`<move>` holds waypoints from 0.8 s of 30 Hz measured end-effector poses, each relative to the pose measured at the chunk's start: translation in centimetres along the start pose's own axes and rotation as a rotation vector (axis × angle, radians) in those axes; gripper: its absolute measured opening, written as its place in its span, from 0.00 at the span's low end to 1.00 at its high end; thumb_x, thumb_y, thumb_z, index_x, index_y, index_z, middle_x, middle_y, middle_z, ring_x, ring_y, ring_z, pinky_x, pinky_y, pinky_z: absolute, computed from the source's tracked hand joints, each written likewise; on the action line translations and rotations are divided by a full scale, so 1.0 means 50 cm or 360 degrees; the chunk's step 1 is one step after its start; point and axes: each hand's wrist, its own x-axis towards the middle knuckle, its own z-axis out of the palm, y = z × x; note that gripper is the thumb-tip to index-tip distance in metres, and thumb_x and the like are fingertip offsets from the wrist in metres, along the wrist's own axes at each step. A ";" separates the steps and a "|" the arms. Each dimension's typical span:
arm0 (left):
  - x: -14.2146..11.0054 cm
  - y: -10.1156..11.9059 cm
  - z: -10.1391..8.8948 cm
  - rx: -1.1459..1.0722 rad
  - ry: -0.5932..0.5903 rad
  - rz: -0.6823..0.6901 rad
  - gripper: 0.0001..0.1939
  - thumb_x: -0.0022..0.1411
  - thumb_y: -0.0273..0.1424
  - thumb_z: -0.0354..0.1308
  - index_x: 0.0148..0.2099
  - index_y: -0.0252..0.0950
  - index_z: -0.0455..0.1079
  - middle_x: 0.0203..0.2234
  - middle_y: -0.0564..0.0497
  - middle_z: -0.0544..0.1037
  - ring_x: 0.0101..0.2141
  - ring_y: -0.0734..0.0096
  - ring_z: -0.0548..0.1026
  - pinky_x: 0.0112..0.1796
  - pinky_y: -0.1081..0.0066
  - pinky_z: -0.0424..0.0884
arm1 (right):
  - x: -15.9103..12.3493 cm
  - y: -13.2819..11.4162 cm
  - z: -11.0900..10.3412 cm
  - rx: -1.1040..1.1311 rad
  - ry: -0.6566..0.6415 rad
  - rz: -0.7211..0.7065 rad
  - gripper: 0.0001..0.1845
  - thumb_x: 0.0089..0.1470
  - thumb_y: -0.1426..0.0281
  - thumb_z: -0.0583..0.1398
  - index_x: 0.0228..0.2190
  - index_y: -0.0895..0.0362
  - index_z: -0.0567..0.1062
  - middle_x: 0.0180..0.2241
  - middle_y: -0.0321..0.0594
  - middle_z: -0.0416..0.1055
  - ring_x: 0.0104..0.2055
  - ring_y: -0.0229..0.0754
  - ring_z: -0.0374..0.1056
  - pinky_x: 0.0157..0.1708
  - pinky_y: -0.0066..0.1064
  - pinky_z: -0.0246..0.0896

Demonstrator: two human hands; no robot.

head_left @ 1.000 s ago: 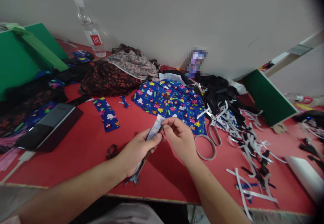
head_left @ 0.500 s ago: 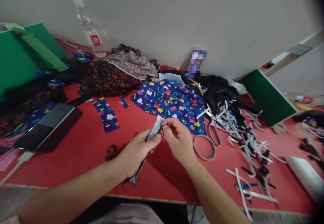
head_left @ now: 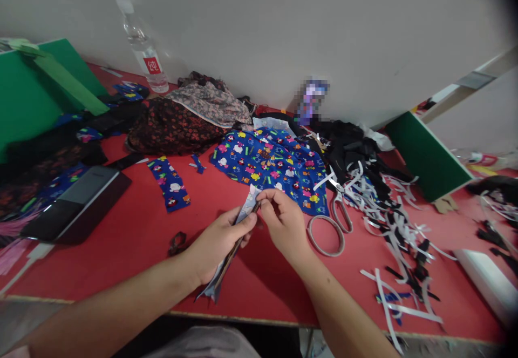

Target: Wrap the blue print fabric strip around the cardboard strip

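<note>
**Strip in both hands, edge work underway, not put down**

Status: fabric strip [head_left: 247,205] appears folded lengthwise. Both hands are working near its upper end, so I'd call it mid-step. Whether any of the edge is finished: can't tell, fingers cover it. Left to do, my read: the length below the left hand, where the layers look loose.

Hands: left hand [head_left: 220,239] closed around the middle of the strip, thumb on top. Right hand [head_left: 283,223] in a narrow pinch, thumb and forefinger at the strip's upper right edge. Can't tell if the pinch holds anything besides cloth.

Strip: above the red table [head_left: 141,228], tilted, top end pointing away from the wearer. Pale grey-blue face with a faint print, dark line along one edge. Lower end splayed and ragged, near the table's front edge; contact with it unclear.

Nearby: blue printed cloth [head_left: 267,163] just beyond; scissors [head_left: 343,212] and ring [head_left: 311,235] right of the hands.
</note>
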 end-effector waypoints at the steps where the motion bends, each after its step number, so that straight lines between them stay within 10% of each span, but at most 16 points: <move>1: 0.000 0.001 0.000 -0.0026 -0.0003 -0.0016 0.14 0.57 0.41 0.57 0.38 0.36 0.67 0.24 0.56 0.61 0.26 0.77 0.60 0.29 0.75 0.58 | 0.000 0.001 0.000 0.0011 -0.0006 0.0000 0.07 0.54 0.73 0.52 0.31 0.56 0.70 0.25 0.32 0.68 0.20 0.31 0.63 0.22 0.23 0.59; 24: 0.001 -0.002 -0.006 0.0134 0.0029 0.0111 0.12 0.60 0.40 0.55 0.33 0.35 0.65 0.21 0.57 0.61 0.25 0.76 0.58 0.29 0.73 0.56 | -0.003 0.012 0.003 0.0219 -0.0063 0.0001 0.06 0.53 0.73 0.53 0.34 0.55 0.69 0.25 0.33 0.68 0.25 0.34 0.65 0.28 0.27 0.61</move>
